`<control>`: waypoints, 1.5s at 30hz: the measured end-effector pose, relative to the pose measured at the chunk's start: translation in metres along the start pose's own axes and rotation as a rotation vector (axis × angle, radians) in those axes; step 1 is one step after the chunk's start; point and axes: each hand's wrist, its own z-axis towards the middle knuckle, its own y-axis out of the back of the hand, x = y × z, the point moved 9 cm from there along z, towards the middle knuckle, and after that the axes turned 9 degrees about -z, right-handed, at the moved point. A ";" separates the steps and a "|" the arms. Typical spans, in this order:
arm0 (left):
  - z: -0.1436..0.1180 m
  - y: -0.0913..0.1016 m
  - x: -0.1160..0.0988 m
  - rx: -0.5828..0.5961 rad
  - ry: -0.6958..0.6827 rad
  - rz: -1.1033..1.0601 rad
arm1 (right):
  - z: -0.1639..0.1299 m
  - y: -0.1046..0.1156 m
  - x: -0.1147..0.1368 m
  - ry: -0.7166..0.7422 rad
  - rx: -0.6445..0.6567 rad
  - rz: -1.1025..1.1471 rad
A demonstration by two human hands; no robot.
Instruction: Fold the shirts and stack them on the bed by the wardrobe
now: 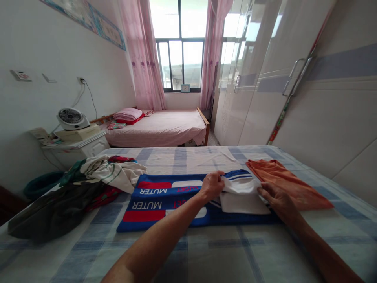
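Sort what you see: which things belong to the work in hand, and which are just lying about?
In hand:
- blue-and-white garment
- left hand and right hand, both at its white part
- perhaps orange garment and heaped clothes, untouched alongside

Lying about:
- fan
- folded pink bedding
- windowsill clock

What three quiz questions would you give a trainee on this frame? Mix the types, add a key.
1. True or false: the left hand is on the orange cloth.
2. Which lies on the checked sheet, left of the folded blue garment?
A) a fan
B) a heap of clothes
C) a clock
3. Fill in: the right hand touches fabric coloured ____.
Key: 1 false; 2 B; 3 white.
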 end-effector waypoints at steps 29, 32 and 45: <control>-0.055 -0.002 -0.031 -0.124 -0.477 0.264 | 0.069 0.004 0.008 0.063 0.007 -0.472; -0.059 -0.025 -0.030 0.041 -0.518 0.321 | 0.082 0.004 0.004 0.020 0.040 -0.456; -0.060 -0.028 -0.029 0.087 -0.485 0.417 | 0.098 -0.020 -0.015 -0.173 -0.059 -0.433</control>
